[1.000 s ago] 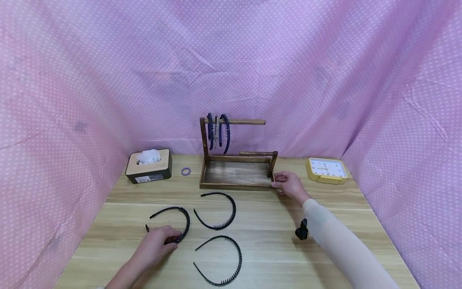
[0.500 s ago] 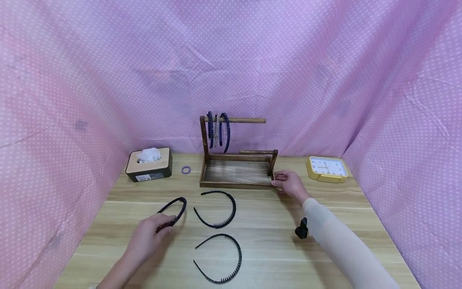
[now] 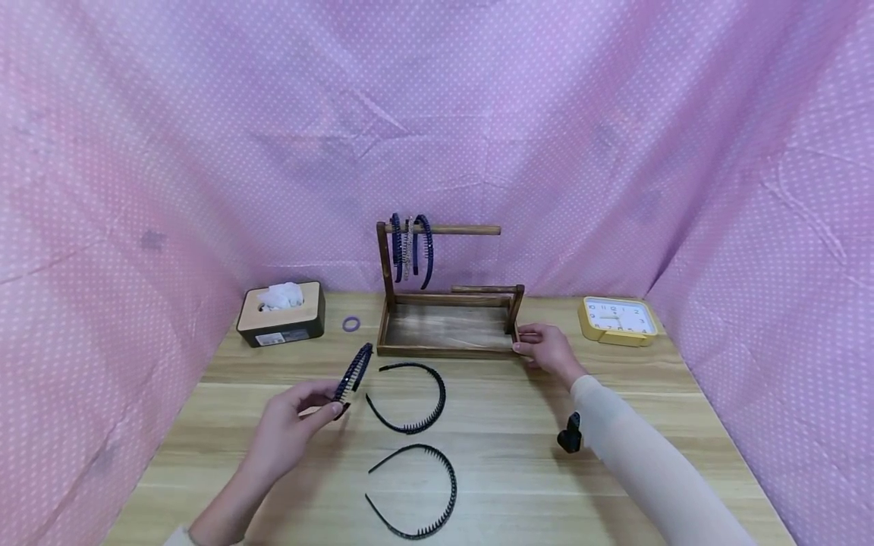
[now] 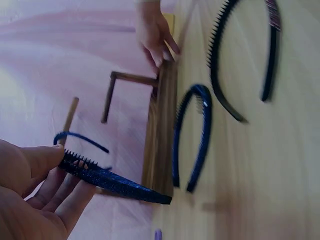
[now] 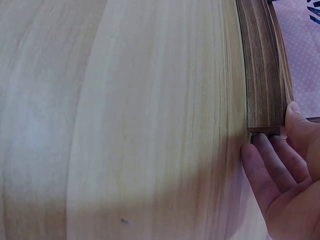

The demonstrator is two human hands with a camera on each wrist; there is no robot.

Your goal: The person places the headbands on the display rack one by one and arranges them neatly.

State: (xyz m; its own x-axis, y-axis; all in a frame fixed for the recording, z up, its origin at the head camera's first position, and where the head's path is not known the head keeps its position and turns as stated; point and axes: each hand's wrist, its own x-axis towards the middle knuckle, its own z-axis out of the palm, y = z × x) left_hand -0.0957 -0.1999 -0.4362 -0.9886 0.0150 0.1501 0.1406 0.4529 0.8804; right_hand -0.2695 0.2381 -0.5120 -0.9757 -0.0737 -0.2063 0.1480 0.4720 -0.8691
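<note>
My left hand (image 3: 283,432) pinches a dark toothed headband (image 3: 353,373) between thumb and fingers, raised over the table and tilted. In the left wrist view that headband (image 4: 120,184) shows glittery dark blue, its teeth turned up. On the table lie two more toothed headbands, a black one (image 3: 443,390) beside the held one and another (image 3: 454,485) nearer the front. My right hand (image 3: 546,349) grips the right end of a brown wooden headband stand (image 3: 447,352), thumb at the rim in the right wrist view. Several headbands (image 3: 429,250) hang at the left of its upper bar.
A tissue box (image 3: 283,315) sits at the back left, a purple hair tie (image 3: 351,324) to its right. At the back right is a yellow clock (image 3: 617,320). Pink dotted cloth (image 3: 437,136) encloses the table's back and sides. The stand's lower bar (image 3: 483,289) carries nothing.
My left hand has lifted the headband off the table, turned it on edge and carried it right and toward the stand. The right hand keeps its place at the stand.
</note>
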